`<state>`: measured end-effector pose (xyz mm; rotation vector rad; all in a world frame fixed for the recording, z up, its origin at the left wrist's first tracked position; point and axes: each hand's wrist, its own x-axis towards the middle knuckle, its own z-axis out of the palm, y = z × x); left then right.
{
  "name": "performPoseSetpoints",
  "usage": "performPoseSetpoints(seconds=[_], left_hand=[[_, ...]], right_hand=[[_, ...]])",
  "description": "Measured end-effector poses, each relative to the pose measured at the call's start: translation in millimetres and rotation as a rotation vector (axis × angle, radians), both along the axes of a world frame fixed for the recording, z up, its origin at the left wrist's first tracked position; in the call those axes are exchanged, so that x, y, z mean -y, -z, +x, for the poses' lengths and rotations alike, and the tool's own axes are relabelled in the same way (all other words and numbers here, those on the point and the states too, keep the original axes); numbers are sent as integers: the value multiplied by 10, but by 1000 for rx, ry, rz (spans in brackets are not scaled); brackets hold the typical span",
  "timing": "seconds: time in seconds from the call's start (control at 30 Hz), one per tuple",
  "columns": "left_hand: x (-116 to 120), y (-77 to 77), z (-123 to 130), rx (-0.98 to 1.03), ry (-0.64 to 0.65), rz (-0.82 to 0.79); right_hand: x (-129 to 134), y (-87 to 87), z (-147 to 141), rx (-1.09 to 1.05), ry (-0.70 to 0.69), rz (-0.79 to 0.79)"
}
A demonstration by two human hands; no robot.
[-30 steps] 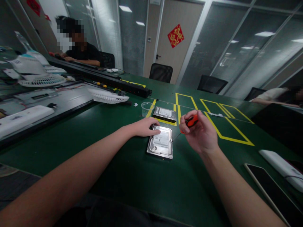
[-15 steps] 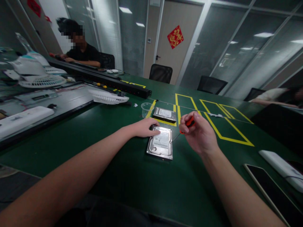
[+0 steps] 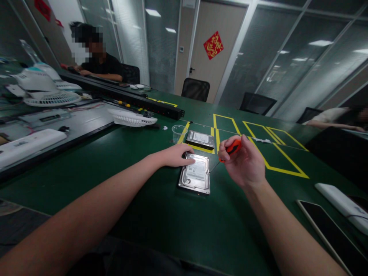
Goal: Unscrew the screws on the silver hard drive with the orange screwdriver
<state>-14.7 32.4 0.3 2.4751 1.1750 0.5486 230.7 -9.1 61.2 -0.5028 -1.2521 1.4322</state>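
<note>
A silver hard drive (image 3: 197, 178) lies flat on the green table, label side up. My left hand (image 3: 175, 155) grips its far left corner, thumb on the top face and fingers curled over the far edge. In my right hand (image 3: 244, 165) is a screwdriver (image 3: 233, 149) with an orange and black handle. Its thin shaft slants down to the left, and the tip meets the drive's right edge about halfway along; whether it sits in a screw is too small to tell. A second hard drive (image 3: 200, 138) rests just beyond, beside a clear plastic cup (image 3: 178, 133).
Yellow tape rectangles (image 3: 287, 171) mark the table. A white fan cover (image 3: 132, 118), a large flat panel (image 3: 86, 119) and a long black bar (image 3: 161, 109) fill the left. At right lie a phone (image 3: 324, 226) and a white power strip (image 3: 342, 205). A person (image 3: 103, 65) sits across.
The fingers of my right hand have shifted around the screwdriver handle, showing more of it. The tip stays at the drive's right edge, and my left hand and the drive keep their place.
</note>
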Motion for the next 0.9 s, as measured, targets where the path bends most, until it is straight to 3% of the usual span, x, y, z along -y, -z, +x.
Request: performPoseSetpoints(seconds=[0.9], left_hand=[[-14,25,-8,7,-6,-1]], right_hand=[[20,5,9,50,36,19]])
